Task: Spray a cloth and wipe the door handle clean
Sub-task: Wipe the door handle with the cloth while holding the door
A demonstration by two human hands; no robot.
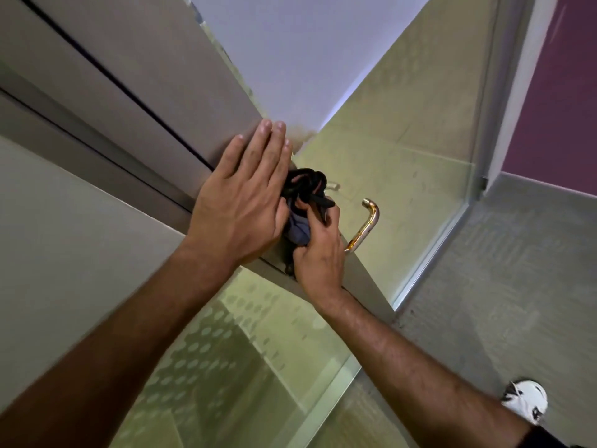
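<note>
While the left hand (239, 202) lies flat and open on the door (155, 101), fingers spread toward its edge, it holds nothing and looks to be just bracing the panel. Just right of it, touching its palm side, sits the cloth (305, 192): dark, bunched, with a blue-grey fold hanging below. Right hand (318, 253) is closed around the cloth, fingers pinching the wad from underneath and pressing it against the door edge, where the handle's base would be; that part is hidden, can't confirm contact. Further right, the door handle (365, 226) sticks out, a bent metal lever with a shiny, coppery tint, free end up, bare and not covered by cloth. Glass panel (403, 140) behind it. A shoe (526, 399) shows at the lower right on the floor (517, 286).

Judgement: cloth is soft, light, limp, so it needs to stay bunched in a full fist to wipe firmly. Lever is stiff and smooth, likely slippery if damp; best wrapped with the cloth around the bar and slid along it. No spray bottle visible.
</note>
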